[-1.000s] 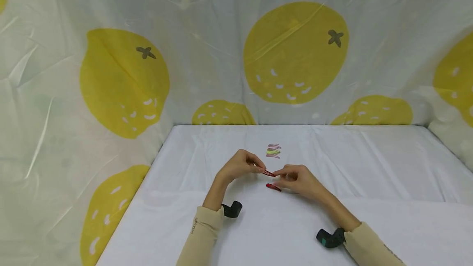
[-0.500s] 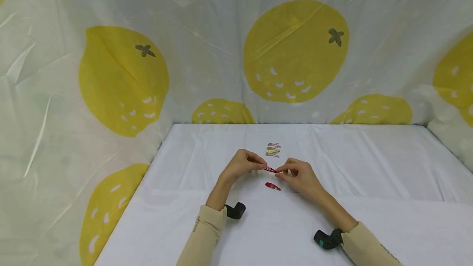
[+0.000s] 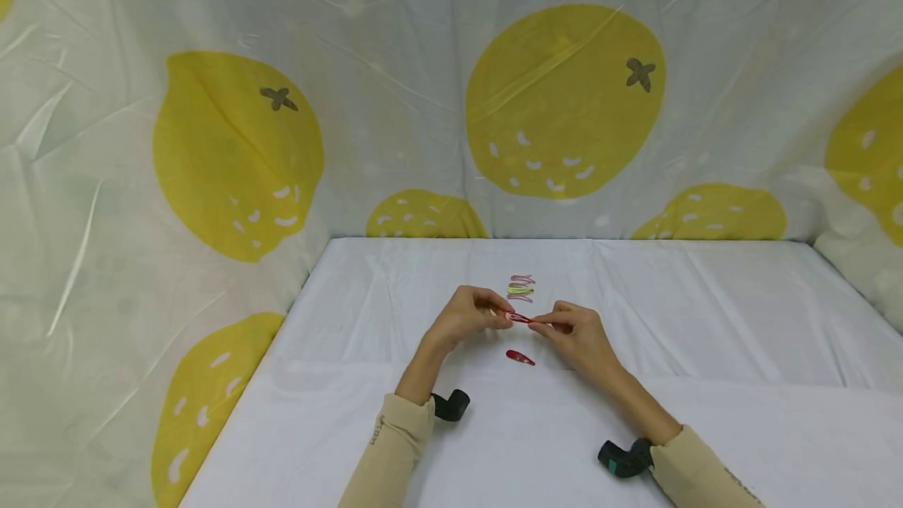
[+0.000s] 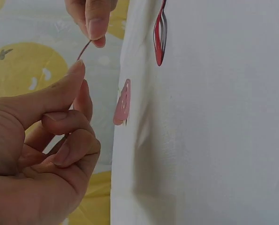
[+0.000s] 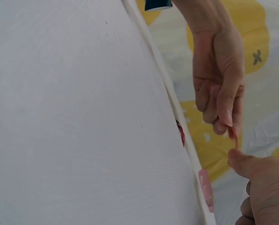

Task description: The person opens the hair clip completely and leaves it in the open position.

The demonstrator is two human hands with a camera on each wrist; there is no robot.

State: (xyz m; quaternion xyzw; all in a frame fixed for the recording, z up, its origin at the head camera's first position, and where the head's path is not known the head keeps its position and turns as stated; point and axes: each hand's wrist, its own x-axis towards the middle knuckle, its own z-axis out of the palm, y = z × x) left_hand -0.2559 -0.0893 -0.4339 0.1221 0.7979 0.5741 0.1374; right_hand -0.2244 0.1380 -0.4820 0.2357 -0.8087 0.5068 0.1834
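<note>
A red snap hair clip (image 3: pixel 520 317) is held up between both hands above the white table. My left hand (image 3: pixel 467 317) pinches its left end between thumb and forefinger. At the other end, the thumb and forefinger of my right hand (image 3: pixel 580 337) pinch the tip. From the left wrist view only a thin, slightly bowed edge of the held clip (image 4: pixel 84 49) shows between the fingertips. A second red hair clip (image 3: pixel 520 357) lies on the cloth, nearer the body than the hands.
Beyond the hands, several pink hair clips and a yellow-green hair clip (image 3: pixel 521 288) lie in a short column. White cloth covers the table (image 3: pixel 705 312). A lemon-print curtain (image 3: pixel 395 116) hangs behind and to the left. Black wrist cameras (image 3: pixel 451 404) jut from both cuffs.
The held clip has moved slightly up and away from the lower red clip. My right thumb has left the spot beside that lower clip and now meets the forefinger at the held clip's tip.
</note>
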